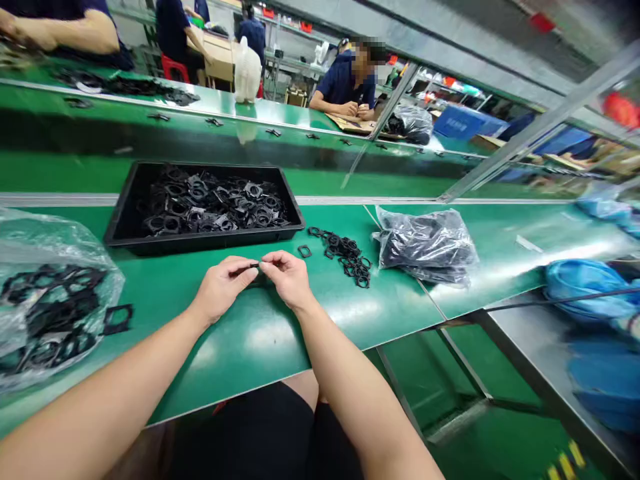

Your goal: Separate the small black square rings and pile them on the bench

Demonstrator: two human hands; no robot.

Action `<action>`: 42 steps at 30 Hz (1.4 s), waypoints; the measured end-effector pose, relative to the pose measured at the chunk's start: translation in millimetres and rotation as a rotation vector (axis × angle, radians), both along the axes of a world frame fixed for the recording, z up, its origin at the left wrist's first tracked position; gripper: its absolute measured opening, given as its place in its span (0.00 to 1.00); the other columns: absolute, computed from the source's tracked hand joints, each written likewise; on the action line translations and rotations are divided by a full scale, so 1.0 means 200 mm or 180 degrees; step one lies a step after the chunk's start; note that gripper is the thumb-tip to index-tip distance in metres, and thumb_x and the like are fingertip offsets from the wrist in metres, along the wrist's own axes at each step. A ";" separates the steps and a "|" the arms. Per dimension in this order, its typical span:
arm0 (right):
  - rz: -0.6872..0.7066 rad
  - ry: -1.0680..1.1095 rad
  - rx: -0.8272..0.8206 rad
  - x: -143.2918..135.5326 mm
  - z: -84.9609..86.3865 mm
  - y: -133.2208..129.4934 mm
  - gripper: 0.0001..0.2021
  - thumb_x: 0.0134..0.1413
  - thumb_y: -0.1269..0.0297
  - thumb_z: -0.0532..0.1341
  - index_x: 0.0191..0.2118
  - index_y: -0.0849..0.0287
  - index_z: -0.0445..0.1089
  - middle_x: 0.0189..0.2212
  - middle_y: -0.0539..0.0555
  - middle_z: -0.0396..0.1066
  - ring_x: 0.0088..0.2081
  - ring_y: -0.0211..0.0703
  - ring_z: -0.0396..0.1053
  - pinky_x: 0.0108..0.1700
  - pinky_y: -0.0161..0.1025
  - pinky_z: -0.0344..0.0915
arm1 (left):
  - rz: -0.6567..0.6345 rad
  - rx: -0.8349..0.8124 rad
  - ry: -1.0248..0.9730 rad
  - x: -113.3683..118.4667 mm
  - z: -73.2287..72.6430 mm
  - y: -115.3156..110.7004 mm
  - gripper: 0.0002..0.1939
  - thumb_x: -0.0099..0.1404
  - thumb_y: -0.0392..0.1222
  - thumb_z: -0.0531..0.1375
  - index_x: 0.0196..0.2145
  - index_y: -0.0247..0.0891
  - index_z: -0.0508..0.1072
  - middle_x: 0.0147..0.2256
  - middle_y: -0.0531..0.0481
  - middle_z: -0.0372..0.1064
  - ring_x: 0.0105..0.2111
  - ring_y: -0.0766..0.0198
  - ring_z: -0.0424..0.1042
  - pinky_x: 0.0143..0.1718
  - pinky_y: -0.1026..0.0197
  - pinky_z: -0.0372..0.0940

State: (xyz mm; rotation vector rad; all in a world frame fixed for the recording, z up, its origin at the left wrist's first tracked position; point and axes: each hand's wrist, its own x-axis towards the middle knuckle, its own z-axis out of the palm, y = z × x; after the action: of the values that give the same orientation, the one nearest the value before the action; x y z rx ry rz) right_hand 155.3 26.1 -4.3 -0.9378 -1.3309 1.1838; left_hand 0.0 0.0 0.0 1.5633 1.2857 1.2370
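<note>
Both of my hands meet over the green table, just in front of the black tray. My left hand and my right hand pinch a small black part between their fingertips; most of it is hidden by the fingers. The black tray holds a heap of flat black parts with round openings. Right of my hands lies a loose pile of thin black rings, with a single ring nearer to my right hand. An open clear bag of black frames is at the left, and one frame lies at its edge.
A sealed plastic bag of black parts rests right of the rings. Behind the tray runs a green conveyor with small black parts spaced along it. A slanted metal post rises at the right. People sit across the line. Blue bundled plastic lies at the right.
</note>
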 end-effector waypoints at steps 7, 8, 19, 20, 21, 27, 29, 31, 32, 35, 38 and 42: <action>-0.0044 -0.0202 -0.0022 -0.01 -0.03 -0.01 0.13 0.47 0.58 0.64 0.38 0.59 0.72 0.30 0.51 0.71 0.29 0.35 0.65 0.32 0.35 0.65 | 0.0456 -0.0684 -0.0290 0.01 -0.02 0.01 0.18 0.56 0.54 0.61 0.33 0.35 0.77 0.24 0.50 0.72 0.23 0.65 0.69 0.28 0.61 0.65; -0.0070 -0.0229 -0.0025 -0.01 -0.03 -0.01 0.14 0.46 0.58 0.65 0.39 0.59 0.71 0.31 0.51 0.71 0.30 0.36 0.66 0.34 0.35 0.65 | 0.0478 -0.0755 -0.0509 0.01 -0.02 0.01 0.18 0.56 0.54 0.62 0.33 0.34 0.76 0.24 0.50 0.72 0.23 0.65 0.69 0.28 0.61 0.66; -0.0358 -0.0758 0.0377 0.00 -0.05 -0.01 0.09 0.47 0.62 0.65 0.36 0.58 0.70 0.30 0.51 0.73 0.27 0.36 0.69 0.31 0.35 0.68 | 0.0128 -0.0899 -0.1078 0.02 0.00 0.00 0.18 0.50 0.49 0.68 0.34 0.33 0.76 0.29 0.48 0.74 0.28 0.65 0.72 0.35 0.60 0.69; -0.0428 -0.0802 0.0485 0.00 -0.04 -0.01 0.08 0.48 0.62 0.65 0.35 0.58 0.70 0.31 0.51 0.73 0.29 0.37 0.70 0.32 0.34 0.69 | 0.0125 -0.0905 -0.1033 0.01 0.00 0.00 0.17 0.50 0.50 0.67 0.33 0.33 0.76 0.29 0.48 0.74 0.28 0.65 0.72 0.35 0.60 0.68; -0.0491 -0.0849 0.0606 0.00 -0.03 -0.01 0.07 0.48 0.63 0.65 0.34 0.58 0.70 0.32 0.52 0.73 0.30 0.38 0.70 0.32 0.34 0.69 | 0.0123 -0.0909 -0.0994 0.01 -0.01 0.00 0.17 0.51 0.50 0.67 0.32 0.33 0.76 0.28 0.49 0.74 0.28 0.65 0.71 0.35 0.60 0.68; -0.0591 -0.1091 0.1080 0.00 -0.01 -0.02 0.04 0.50 0.63 0.64 0.29 0.57 0.70 0.32 0.52 0.72 0.34 0.39 0.71 0.35 0.35 0.69 | 0.0065 -0.0872 -0.0852 0.01 -0.04 0.02 0.16 0.50 0.50 0.67 0.33 0.35 0.77 0.29 0.49 0.74 0.29 0.64 0.70 0.35 0.60 0.66; -0.0568 -0.1139 0.1158 0.01 0.00 -0.02 0.04 0.51 0.63 0.63 0.28 0.57 0.70 0.32 0.52 0.72 0.35 0.39 0.70 0.35 0.35 0.68 | 0.0063 -0.0853 -0.0820 0.01 -0.04 0.02 0.16 0.50 0.49 0.67 0.32 0.35 0.77 0.29 0.49 0.74 0.29 0.64 0.70 0.35 0.60 0.66; -0.0501 -0.1164 0.1204 0.01 0.00 -0.02 0.04 0.51 0.64 0.63 0.28 0.57 0.70 0.31 0.52 0.72 0.35 0.39 0.70 0.35 0.35 0.67 | 0.0074 -0.0845 -0.0764 0.01 -0.05 0.02 0.15 0.50 0.49 0.67 0.33 0.36 0.77 0.29 0.49 0.74 0.28 0.64 0.70 0.35 0.60 0.65; -0.0464 -0.1148 0.1166 0.01 0.00 -0.02 0.04 0.51 0.64 0.63 0.28 0.57 0.70 0.31 0.52 0.72 0.35 0.39 0.70 0.36 0.35 0.67 | 0.0068 -0.0840 -0.0727 0.00 -0.05 0.02 0.15 0.50 0.49 0.67 0.33 0.36 0.78 0.29 0.49 0.74 0.29 0.64 0.70 0.35 0.60 0.65; -0.0394 -0.0863 0.0707 0.00 -0.02 -0.02 0.05 0.51 0.63 0.62 0.29 0.58 0.69 0.30 0.51 0.71 0.31 0.38 0.69 0.34 0.35 0.66 | -0.0005 -0.0807 -0.0602 0.00 -0.05 0.02 0.15 0.51 0.48 0.66 0.34 0.37 0.78 0.30 0.49 0.75 0.29 0.64 0.70 0.36 0.60 0.64; -0.0309 -0.0309 0.0121 0.00 -0.03 0.00 0.08 0.48 0.61 0.63 0.32 0.58 0.67 0.26 0.48 0.69 0.25 0.35 0.65 0.30 0.34 0.65 | -0.0065 -0.0766 -0.0451 0.00 -0.05 0.02 0.14 0.52 0.49 0.65 0.32 0.37 0.77 0.30 0.49 0.75 0.29 0.63 0.70 0.35 0.60 0.64; -0.0258 -0.0214 0.0085 0.00 -0.04 0.01 0.10 0.48 0.61 0.63 0.37 0.58 0.69 0.29 0.49 0.70 0.27 0.35 0.66 0.31 0.35 0.66 | -0.0016 -0.0742 -0.0479 0.01 -0.03 0.01 0.17 0.52 0.51 0.65 0.34 0.35 0.77 0.30 0.48 0.74 0.29 0.63 0.69 0.31 0.61 0.63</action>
State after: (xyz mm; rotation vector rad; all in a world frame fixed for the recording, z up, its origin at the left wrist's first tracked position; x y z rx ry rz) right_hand 154.3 27.9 -12.4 -1.0105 -1.3464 1.0785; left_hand 1.3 1.7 -6.9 1.2834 1.2776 1.1342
